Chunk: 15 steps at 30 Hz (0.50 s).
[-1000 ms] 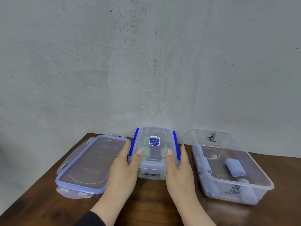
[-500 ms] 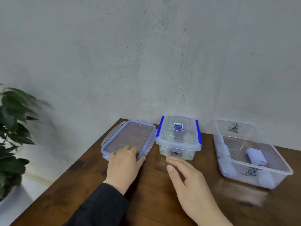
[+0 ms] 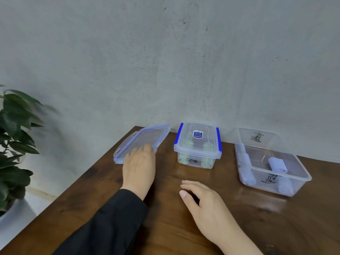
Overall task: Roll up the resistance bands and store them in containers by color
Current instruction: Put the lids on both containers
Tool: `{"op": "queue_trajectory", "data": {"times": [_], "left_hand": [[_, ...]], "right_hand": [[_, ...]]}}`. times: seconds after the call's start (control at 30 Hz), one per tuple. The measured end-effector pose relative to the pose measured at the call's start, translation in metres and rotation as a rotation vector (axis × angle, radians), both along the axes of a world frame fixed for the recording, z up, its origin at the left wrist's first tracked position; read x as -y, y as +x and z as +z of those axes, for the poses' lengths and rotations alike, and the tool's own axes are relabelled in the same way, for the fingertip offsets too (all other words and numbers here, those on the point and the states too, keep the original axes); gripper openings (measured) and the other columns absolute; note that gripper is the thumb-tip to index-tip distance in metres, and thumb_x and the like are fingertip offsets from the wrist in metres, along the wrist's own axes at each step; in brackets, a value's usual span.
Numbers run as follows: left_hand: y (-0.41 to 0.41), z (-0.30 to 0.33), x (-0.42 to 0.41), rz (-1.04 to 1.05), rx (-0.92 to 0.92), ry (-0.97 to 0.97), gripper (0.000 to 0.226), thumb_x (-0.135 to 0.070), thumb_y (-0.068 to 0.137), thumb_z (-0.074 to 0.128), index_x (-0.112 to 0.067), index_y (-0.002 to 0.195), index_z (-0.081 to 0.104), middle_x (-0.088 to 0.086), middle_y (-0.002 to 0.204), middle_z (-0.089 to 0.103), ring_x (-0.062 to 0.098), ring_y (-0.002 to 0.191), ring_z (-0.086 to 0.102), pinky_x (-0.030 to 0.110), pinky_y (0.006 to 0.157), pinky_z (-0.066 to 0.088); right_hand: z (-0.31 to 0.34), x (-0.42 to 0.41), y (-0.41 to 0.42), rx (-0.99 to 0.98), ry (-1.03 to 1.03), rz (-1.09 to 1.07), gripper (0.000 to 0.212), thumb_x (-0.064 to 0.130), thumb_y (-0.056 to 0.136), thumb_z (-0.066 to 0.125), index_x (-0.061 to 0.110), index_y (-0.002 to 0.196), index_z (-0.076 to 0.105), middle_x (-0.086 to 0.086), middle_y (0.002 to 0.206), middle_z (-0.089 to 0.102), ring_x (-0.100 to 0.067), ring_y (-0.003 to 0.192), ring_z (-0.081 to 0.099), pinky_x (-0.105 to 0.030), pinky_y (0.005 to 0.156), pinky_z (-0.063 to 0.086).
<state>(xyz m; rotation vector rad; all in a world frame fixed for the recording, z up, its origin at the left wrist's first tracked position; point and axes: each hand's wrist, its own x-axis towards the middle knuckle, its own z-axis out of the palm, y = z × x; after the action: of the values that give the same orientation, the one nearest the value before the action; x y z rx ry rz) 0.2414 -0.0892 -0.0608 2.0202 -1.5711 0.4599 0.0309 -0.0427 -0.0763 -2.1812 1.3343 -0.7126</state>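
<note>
Blue bands [image 3: 277, 165] lie rolled in the open container [image 3: 301, 173], well right of both grips. Left grip [image 3: 139, 166] rests flat-fingered on the loose lid [image 3: 141, 140]; right grip [image 3: 204, 201] hovers relaxed, holding nothing. Best carry the lid level past the closed box [image 3: 197, 144] on the counter [image 3: 184, 227].

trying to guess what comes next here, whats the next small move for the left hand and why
Probably grip the loose lid and carry it right to the open container. The left hand already rests on that lid; the small container is closed with green rolls inside, while the big one holds blue rolls and has no lid. The right hand hovers free over the table.
</note>
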Motion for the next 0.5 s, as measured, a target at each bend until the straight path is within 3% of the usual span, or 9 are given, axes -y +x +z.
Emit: {"op": "queue_trajectory", "data": {"times": [0.1, 0.2, 0.33, 0.5], "left_hand": [[0.011, 0.013, 0.000, 0.031, -0.114, -0.255, 0.022, -0.012, 0.098, 0.053, -0.010, 0.076, 0.054, 0.000, 0.058, 0.046, 0.022, 0.052, 0.041, 0.034, 0.054, 0.037], [0.019, 0.023, -0.002, 0.019, -0.369, -0.446, 0.029, -0.021, 0.105, 0.036, -0.008, 0.092, 0.058, 0.005, 0.077, 0.058, 0.024, 0.070, 0.047, 0.040, 0.064, 0.042], [0.029, 0.032, -0.006, -0.012, -0.617, -0.662, 0.032, -0.028, 0.106, 0.033, -0.013, 0.089, 0.055, 0.003, 0.081, 0.059, 0.026, 0.074, 0.055, 0.037, 0.069, 0.044], [0.027, 0.067, -0.018, -0.015, -0.803, -0.847, 0.032, -0.037, 0.103, 0.033, -0.018, 0.089, 0.055, 0.000, 0.083, 0.063, 0.021, 0.067, 0.060, 0.043, 0.068, 0.052]], "right_hand": [[0.002, 0.000, 0.001, 0.005, 0.003, -0.008, 0.039, 0.055, 0.097, 0.044, 0.040, 0.130, 0.058, 0.034, 0.134, 0.050, 0.014, 0.126, 0.042, -0.011, 0.107, 0.032], [0.001, 0.001, 0.002, 0.019, 0.001, -0.017, 0.040, 0.055, 0.097, 0.044, 0.040, 0.131, 0.057, 0.033, 0.134, 0.050, 0.013, 0.125, 0.043, -0.015, 0.108, 0.035], [0.003, 0.000, 0.002, 0.049, 0.021, -0.031, 0.041, 0.058, 0.096, 0.043, 0.042, 0.132, 0.055, 0.033, 0.133, 0.051, 0.012, 0.125, 0.043, -0.018, 0.109, 0.037], [0.017, -0.007, 0.007, 0.428, 0.063, -0.058, 0.033, 0.042, 0.097, 0.055, 0.038, 0.129, 0.059, 0.025, 0.120, 0.065, 0.010, 0.113, 0.057, -0.025, 0.102, 0.049]]}}
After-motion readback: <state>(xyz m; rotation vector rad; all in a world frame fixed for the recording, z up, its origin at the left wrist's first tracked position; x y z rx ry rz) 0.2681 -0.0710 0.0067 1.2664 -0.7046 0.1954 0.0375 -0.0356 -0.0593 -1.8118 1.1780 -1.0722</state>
